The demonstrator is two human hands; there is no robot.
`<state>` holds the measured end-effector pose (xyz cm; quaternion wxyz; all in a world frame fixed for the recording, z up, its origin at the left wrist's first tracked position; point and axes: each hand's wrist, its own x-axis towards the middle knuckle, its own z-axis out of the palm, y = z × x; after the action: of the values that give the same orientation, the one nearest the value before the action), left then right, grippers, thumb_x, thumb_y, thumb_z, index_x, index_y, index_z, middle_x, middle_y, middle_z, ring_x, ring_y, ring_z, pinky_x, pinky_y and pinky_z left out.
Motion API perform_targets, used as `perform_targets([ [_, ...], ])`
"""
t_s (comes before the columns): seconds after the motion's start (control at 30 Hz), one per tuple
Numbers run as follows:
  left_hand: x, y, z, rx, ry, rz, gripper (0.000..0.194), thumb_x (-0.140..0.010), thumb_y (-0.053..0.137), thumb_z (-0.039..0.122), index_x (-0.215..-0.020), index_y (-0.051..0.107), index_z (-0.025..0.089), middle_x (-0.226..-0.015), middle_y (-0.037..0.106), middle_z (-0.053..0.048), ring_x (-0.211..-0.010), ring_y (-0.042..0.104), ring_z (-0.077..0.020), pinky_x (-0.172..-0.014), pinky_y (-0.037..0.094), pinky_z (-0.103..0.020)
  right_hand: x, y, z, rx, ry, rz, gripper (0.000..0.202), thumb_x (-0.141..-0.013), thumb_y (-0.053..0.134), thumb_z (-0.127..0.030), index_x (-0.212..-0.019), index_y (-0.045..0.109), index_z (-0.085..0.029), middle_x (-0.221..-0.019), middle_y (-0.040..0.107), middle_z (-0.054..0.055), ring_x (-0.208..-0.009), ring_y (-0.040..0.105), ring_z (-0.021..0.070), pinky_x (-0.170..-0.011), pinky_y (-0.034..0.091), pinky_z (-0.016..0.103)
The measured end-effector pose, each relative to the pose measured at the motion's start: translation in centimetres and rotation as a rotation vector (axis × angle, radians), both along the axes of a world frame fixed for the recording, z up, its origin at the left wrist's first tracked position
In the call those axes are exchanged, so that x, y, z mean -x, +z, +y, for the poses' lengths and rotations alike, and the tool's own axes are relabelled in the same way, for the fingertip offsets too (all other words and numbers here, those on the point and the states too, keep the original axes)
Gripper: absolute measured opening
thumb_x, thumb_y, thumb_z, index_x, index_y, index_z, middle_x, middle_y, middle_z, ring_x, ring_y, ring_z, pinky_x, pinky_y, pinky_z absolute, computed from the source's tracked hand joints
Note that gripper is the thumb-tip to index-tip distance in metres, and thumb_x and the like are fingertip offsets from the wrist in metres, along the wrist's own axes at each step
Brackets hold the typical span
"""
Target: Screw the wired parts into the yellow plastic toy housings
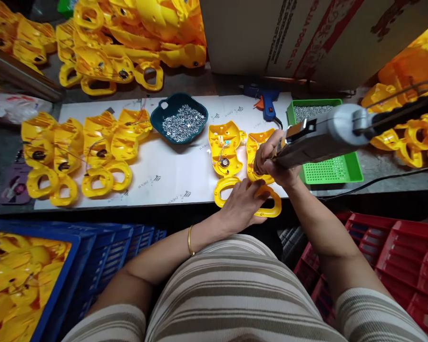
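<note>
Teal bowl (pixel 157 122) of small metal parts = reference, sits on the white sheet (pixel 171 175). Right hand (pixel 280 167): right and nearer than bowl, fingers wrapped round a grey power tool (pixel 316 145), body angled up to the right. Tip hidden behind the hand, can't tell if it touches anything. Left hand (pixel 239 203): nearer than bowl and to its right, fingers closed over the handle loop (pixel 277 205) of the open shell (pixel 251 142), thumb at the near side. That yellow shell lies right of bowl, partly under the right hand. Second shell (pixel 221 153) sits between it and bowl, inside up, with wires and a round metal part showing; its loop is partly behind the left hand.

Left of bowl: four yellow half shells (pixel 68 142) in a row, loops toward the person, wires inside. Purple item (pixel 16 185) beyond them, far left. Behind bowl: big heap of yellow parts (pixel 114 47), to the left; cardboard box (pixel 246 38) to the right. Right of bowl: blue glue gun (pixel 268 105), then green tray (pixel 291 115) of metal bits, perforated green tray (pixel 359 175) nearer. Below bench level: blue crate (pixel 73 266) left of bowl, red crate (pixel 399 237) right.
</note>
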<state>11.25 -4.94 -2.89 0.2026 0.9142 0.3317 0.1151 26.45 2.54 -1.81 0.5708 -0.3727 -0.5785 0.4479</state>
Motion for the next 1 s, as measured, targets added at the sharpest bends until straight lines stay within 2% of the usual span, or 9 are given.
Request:
perform_targets([
  [0.2, -0.5, 0.2, -1.3, -0.055, -0.006, 0.017, 0.067, -0.071, 0.073, 0.061, -0.120, 0.062, 0.017, -0.133, 0.054, -0.016, -0.109, 0.050, -0.0327, -0.084, 0.045, -0.044, -1.5, 4.2, -1.9, -0.153, 0.083, 0.246, 0.030, -0.074, 0.071, -0.041, -0.099, 0.061, -0.028, -0.049, 0.050, -0.007, -0.034, 0.045, 0.0116, -0.035, 0.040, 0.028],
  [0.27, 0.1, 0.4, -0.8, -0.139, 0.013, -0.041, 0.068, -0.075, 0.064, 0.069, -0.120, 0.063, 0.019, -0.130, 0.057, -0.014, -0.108, 0.052, -0.0309, -0.083, 0.045, -0.045, -2.5, 5.1, -2.7, -0.199, 0.141, 0.265, 0.026, -0.074, 0.066, -0.031, -0.100, 0.064, -0.028, -0.044, 0.050, -0.005, -0.030, 0.043, 0.0131, -0.030, 0.037, 0.030],
  [0.3, 0.8, 0.6, 0.0, -0.195, 0.049, -0.081, 0.062, -0.079, 0.060, 0.069, -0.118, 0.064, 0.021, -0.128, 0.060, -0.013, -0.107, 0.053, -0.0293, -0.084, 0.044, -0.044, -3.0, 5.4, -3.0, -0.169, 0.067, 0.282, 0.029, -0.071, 0.066, -0.031, -0.099, 0.065, -0.027, -0.043, 0.049, -0.003, -0.029, 0.043, 0.0147, -0.030, 0.037, 0.033],
  [0.4, 4.7, 1.6, 5.0, -0.358, 0.304, -0.142, 0.030, -0.094, 0.052, 0.044, -0.102, 0.072, 0.022, -0.111, 0.067, -0.010, -0.103, 0.055, -0.0239, -0.085, 0.043, -0.040, -3.9, 5.5, -4.2, -0.058, -0.107, 0.295, 0.027, -0.064, 0.066, -0.036, -0.090, 0.066, -0.030, -0.037, 0.042, -0.002, -0.025, 0.035, 0.0156, -0.026, 0.028, 0.036],
  [0.5, 9.5, 2.8, 12.2, -0.317, 0.629, -0.019, 0.024, -0.094, 0.054, 0.029, -0.104, 0.074, 0.021, -0.095, 0.068, -0.009, -0.094, 0.054, -0.0242, -0.084, 0.043, -0.040, -4.0, 5.1, -5.5, -0.015, -0.183, 0.251, 0.023, -0.062, 0.070, -0.042, -0.082, 0.066, -0.031, -0.035, 0.040, -0.001, -0.025, 0.035, 0.0164, -0.026, 0.028, 0.038],
  [0.6, 12.3, 3.0, 17.8, -0.179, 0.663, 0.194, 0.030, -0.085, 0.065, 0.028, -0.113, 0.073, 0.020, -0.097, 0.069, -0.012, -0.097, 0.054, -0.0283, -0.087, 0.043, -0.043, -3.4, 4.5, -6.4, -0.002, -0.223, 0.224, 0.021, -0.065, 0.071, -0.043, -0.082, 0.066, -0.031, -0.038, 0.042, 0.000, -0.026, 0.037, 0.0172, -0.026, 0.031, 0.040],
  [0.67, 12.8, 2.7, 19.5, -0.107, 0.633, 0.263, 0.035, -0.081, 0.069, 0.029, -0.115, 0.072, 0.021, -0.099, 0.070, -0.012, -0.100, 0.054, -0.0300, -0.089, 0.043, -0.043, -3.0, 4.1, -6.8, -0.035, -0.196, 0.231, 0.018, -0.067, 0.068, -0.042, -0.082, 0.067, -0.032, -0.036, 0.041, 0.000, -0.024, 0.035, 0.0169, -0.023, 0.030, 0.037],
  [0.83, 12.1, 1.7, 19.8, -0.062, 0.625, 0.254, 0.015, -0.081, 0.069, 0.021, -0.092, 0.079, 0.020, -0.089, 0.074, -0.010, -0.093, 0.058, -0.0282, -0.088, 0.044, -0.042, -2.5, 3.9, -7.7, 0.026, -0.211, 0.219, 0.027, -0.064, 0.069, -0.051, -0.083, 0.067, -0.032, -0.037, 0.040, 0.000, -0.025, 0.035, 0.0174, -0.025, 0.029, 0.037],
  [1.0, 12.6, 1.1, 19.6, -0.111, 0.639, 0.195, 0.016, -0.086, 0.066, 0.027, -0.092, 0.079, 0.019, -0.090, 0.073, -0.011, -0.093, 0.056, -0.0265, -0.089, 0.043, -0.041, -2.5, 4.5, -7.9, -0.003, -0.162, 0.227, 0.024, -0.065, 0.066, -0.045, -0.084, 0.068, -0.031, -0.037, 0.042, 0.000, -0.024, 0.035, 0.0173, -0.023, 0.031, 0.036],
])
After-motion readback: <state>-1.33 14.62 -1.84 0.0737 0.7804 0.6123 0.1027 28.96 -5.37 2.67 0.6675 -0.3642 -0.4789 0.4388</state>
